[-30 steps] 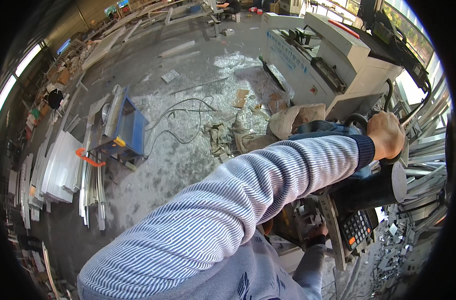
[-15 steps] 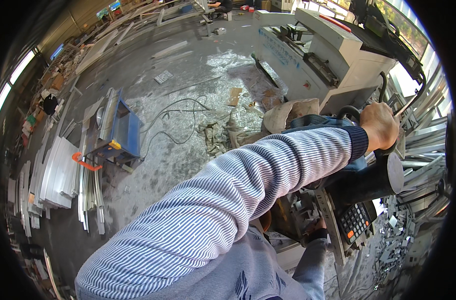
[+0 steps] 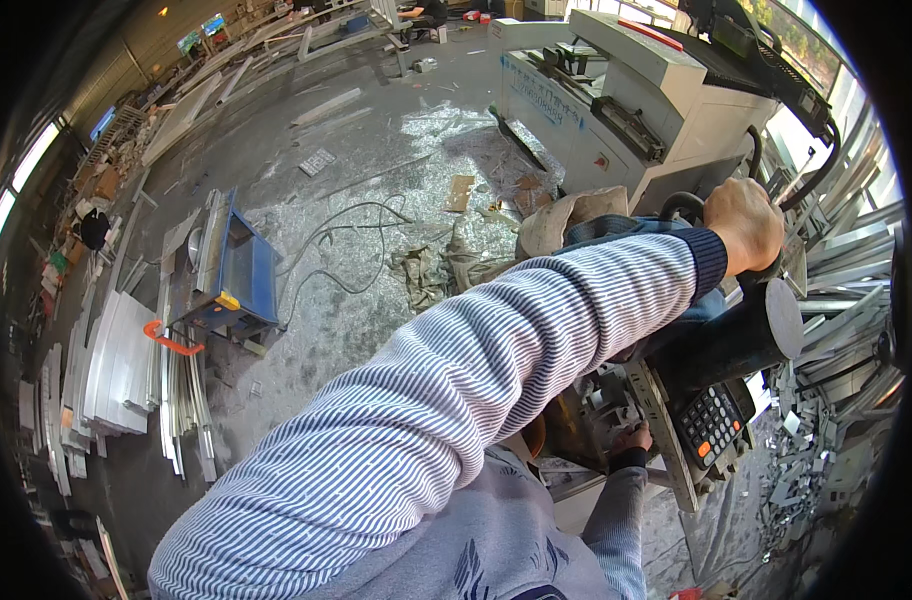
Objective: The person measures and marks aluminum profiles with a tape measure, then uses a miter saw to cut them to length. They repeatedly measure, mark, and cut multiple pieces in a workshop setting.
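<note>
My left arm, in a blue-and-white striped sleeve, stretches across the view to the right. At its end my left hand is closed in a fist around a dark curved handle, above a thick black cylinder. Lower down, my right hand is at the small metal parts under the cylinder, beside an upright metal plate. Its fingers look bent and pressed together; what they hold is too small to tell. A black calculator with orange keys sits just right of the plate.
A large white machine stands ahead to the right. Metal profiles and scrap offcuts lie at the right. On the left are a blue metal stand, an orange handle and stacked profiles. A cable crosses the floor.
The whole view has shifted slightly, so most things sit a little higher and farther left. More of my right hand shows now. My left hand keeps its grip on the handle.
</note>
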Demonstrator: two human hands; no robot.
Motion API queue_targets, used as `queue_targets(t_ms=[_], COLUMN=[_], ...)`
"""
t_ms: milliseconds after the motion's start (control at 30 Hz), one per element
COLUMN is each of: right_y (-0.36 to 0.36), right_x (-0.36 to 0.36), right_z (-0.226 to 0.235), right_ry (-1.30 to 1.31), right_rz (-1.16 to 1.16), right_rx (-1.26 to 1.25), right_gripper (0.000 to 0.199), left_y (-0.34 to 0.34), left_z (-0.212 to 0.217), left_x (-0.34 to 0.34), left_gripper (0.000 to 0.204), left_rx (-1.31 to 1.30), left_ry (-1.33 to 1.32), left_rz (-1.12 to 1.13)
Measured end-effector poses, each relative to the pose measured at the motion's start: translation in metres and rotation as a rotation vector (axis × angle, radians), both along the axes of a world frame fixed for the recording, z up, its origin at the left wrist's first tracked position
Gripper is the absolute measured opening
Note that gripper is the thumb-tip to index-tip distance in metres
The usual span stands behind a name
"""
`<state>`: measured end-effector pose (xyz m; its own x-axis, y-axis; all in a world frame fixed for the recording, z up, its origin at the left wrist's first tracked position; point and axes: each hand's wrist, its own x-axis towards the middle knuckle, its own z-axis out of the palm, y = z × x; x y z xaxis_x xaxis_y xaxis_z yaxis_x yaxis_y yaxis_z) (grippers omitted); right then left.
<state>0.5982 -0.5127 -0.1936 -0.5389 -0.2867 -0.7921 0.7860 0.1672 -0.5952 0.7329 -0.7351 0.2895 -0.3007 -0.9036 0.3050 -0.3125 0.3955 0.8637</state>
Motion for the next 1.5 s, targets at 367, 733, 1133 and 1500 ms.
queue_targets(t_ms=[367,733,1133,1500], right_y=[-0.002,0.000,0.010,0.191], right_x=[-0.017,0.017,0.010,0.105], right_z=[0.001,0.021,-0.060,0.008], right_ry=[-0.173,-0.034,0.704,-0.033], right_rz=[0.239,0.046,0.213,0.208], right_rx=[0.049,-0.092,-0.124,-0.158], right_gripper=[0.040,0.018,0.035,0.038], left_y=[-0.007,-0.013,-0.017,-0.079], left_z=[-0.004,-0.009,-0.010,-0.035], left_x=[-0.006,-0.009,-0.007,-0.019], left_gripper=[0.031,0.032,0.038,0.046], left_rx=[-0.080,-0.101,-0.160,-0.968], left_ry=[-0.100,-0.089,-0.054,-0.685], left_rz=[0.026,0.059,0.051,-0.003])
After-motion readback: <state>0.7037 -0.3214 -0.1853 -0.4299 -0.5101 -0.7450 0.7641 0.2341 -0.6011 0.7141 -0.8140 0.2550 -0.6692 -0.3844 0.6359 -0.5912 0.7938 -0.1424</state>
